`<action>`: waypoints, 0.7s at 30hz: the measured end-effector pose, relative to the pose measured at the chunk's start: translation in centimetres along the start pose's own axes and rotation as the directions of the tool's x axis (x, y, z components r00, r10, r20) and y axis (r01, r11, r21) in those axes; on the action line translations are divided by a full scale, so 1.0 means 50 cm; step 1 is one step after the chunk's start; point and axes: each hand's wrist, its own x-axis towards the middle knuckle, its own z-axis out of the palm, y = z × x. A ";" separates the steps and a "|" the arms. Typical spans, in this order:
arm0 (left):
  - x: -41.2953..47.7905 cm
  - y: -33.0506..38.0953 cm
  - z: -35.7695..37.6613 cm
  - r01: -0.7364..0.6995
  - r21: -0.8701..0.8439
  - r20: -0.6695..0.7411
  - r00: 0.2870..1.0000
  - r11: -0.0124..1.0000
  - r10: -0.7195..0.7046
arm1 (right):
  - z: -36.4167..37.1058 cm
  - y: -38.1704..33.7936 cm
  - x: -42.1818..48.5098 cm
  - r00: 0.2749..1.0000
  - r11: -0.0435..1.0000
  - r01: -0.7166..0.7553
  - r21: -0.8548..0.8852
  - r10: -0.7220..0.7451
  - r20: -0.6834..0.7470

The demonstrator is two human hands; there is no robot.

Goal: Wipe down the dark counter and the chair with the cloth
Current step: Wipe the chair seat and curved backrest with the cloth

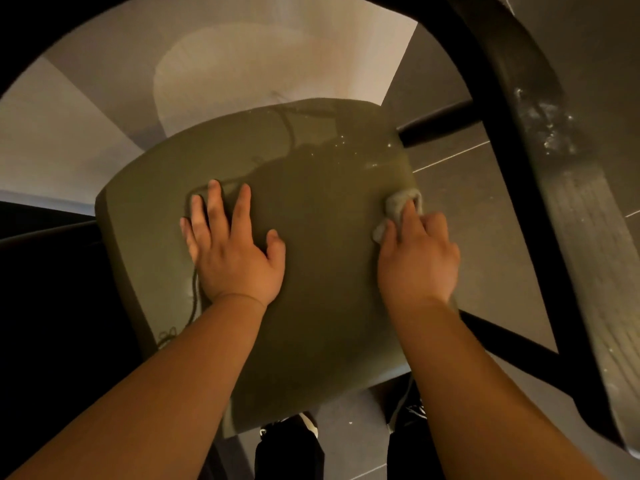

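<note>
Now the right hand (417, 258) curls its fingers round the bunched grey cloth (398, 206) at the right edge of the olive chair seat (311, 289); the left hand (232, 244) lies flat on the seat, fingers spread, bracing it; droplets (374, 161) dot the far corner; firm bracing and overlapping passes across to the left rim would likely serve best.

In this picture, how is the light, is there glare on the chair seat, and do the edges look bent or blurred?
Head view: dim, warm light; a wet sheen glares on the far part of the chair seat; the left hand and the right hand with the cloth are sharp; the dark bar at the right bows from the wide lens; the right edge is smeared.
</note>
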 end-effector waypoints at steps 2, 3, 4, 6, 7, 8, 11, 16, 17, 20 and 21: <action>-0.001 0.003 0.000 0.003 -0.005 0.003 1.000 1.000 -0.003 | 0.013 -0.033 0.048 1.000 1.000 0.025 0.011 -0.025 0.001; -0.002 0.004 0.000 0.006 -0.003 0.005 1.000 1.000 -0.006 | 0.015 -0.042 0.060 1.000 0.999 0.030 0.016 -0.030 0.000; -0.002 0.004 0.000 0.009 0.003 0.007 1.000 1.000 -0.009 | 0.014 -0.043 0.061 0.999 0.999 0.031 0.017 -0.031 0.010; -0.002 0.005 -0.001 0.012 0.012 0.012 1.000 1.000 -0.012 | -0.002 -0.016 0.028 0.999 1.000 0.008 0.001 -0.008 0.053; -0.002 0.005 -0.002 0.012 0.011 0.012 1.000 1.000 -0.012 | -0.013 0.005 -0.001 0.998 1.000 -0.014 -0.010 0.015 0.061; -0.002 0.005 -0.002 0.014 0.006 0.011 1.000 1.000 -0.014 | -0.023 0.028 -0.033 0.998 0.999 -0.039 -0.019 0.040 0.052; -0.002 0.005 -0.003 0.014 -0.009 0.003 1.000 1.000 -0.014 | -0.035 0.076 -0.105 0.996 0.996 -0.090 -0.021 0.090 0.005; -0.004 0.003 0.000 0.020 -0.026 -0.015 1.000 0.999 -0.021 | -0.012 0.018 -0.014 0.998 0.998 -0.069 0.009 0.069 -0.002; -0.004 0.003 0.000 0.021 -0.032 -0.018 1.000 0.999 -0.022 | -0.006 -0.005 0.018 0.998 0.998 -0.068 0.007 0.068 0.011; -0.004 0.004 0.000 0.020 -0.029 -0.020 1.000 0.999 -0.020 | 0.006 -0.055 0.078 0.997 0.998 -0.057 0.011 0.057 0.043; -0.003 0.003 0.002 0.022 -0.020 -0.017 1.000 1.000 -0.023 | 0.008 -0.058 0.079 0.998 0.999 -0.048 0.015 0.047 0.043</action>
